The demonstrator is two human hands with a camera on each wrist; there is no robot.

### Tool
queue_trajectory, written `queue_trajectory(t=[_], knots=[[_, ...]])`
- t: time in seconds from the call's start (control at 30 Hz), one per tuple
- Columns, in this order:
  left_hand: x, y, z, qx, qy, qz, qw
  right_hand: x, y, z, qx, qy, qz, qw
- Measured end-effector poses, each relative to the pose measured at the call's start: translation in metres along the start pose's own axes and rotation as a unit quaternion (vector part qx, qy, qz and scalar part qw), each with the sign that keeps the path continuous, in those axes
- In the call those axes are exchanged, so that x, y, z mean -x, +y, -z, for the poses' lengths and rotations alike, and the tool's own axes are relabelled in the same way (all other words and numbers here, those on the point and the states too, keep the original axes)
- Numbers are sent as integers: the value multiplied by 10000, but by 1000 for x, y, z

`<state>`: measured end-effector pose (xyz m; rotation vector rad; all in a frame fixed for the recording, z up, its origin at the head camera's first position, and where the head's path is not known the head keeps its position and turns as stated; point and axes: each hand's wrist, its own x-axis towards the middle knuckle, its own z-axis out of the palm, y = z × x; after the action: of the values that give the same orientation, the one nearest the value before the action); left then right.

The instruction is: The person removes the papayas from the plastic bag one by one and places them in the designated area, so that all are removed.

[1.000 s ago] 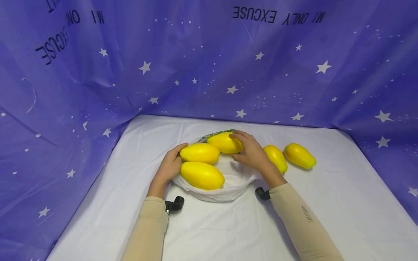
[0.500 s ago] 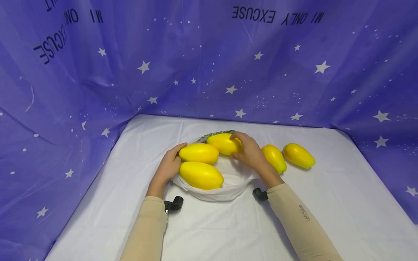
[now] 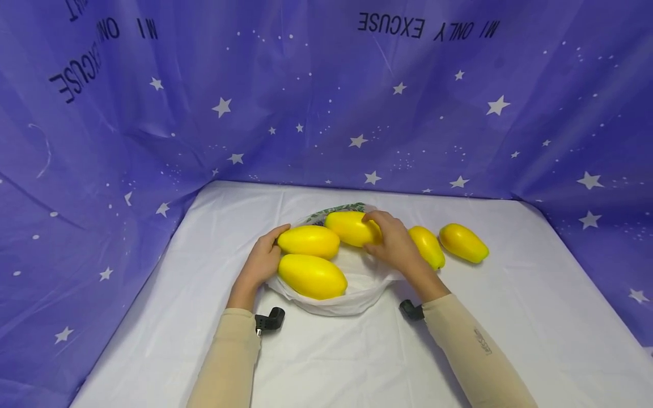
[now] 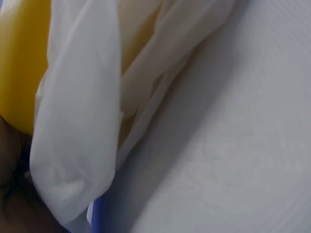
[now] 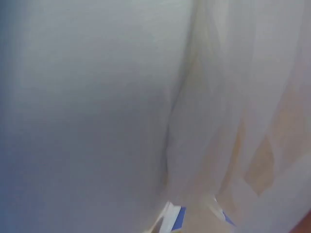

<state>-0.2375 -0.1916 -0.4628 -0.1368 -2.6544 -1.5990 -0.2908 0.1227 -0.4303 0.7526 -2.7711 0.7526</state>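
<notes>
While the left hand (image 3: 262,262) pinches the rim of the thin white plastic bag (image 3: 352,294), the right hand (image 3: 395,243) curls round a smooth yellow oval fruit (image 3: 351,228) at the bag's far edge, apparently seating it inside. Next it likely must let go and reach the nearer loose yellow fruit (image 3: 427,246).

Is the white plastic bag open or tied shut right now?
Open. The bag lies spread on the table with its mouth wide, three yellow fruits showing inside; the right hand rests on the far one.

Bright, even light; blurred wrist views
</notes>
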Motion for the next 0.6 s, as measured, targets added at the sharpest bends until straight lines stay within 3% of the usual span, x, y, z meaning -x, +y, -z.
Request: queue_trajectory(t=[0.6], knots=[[0, 1, -1, -55, -15, 16, 10000, 33, -5, 37, -1, 638, 540, 9965]])
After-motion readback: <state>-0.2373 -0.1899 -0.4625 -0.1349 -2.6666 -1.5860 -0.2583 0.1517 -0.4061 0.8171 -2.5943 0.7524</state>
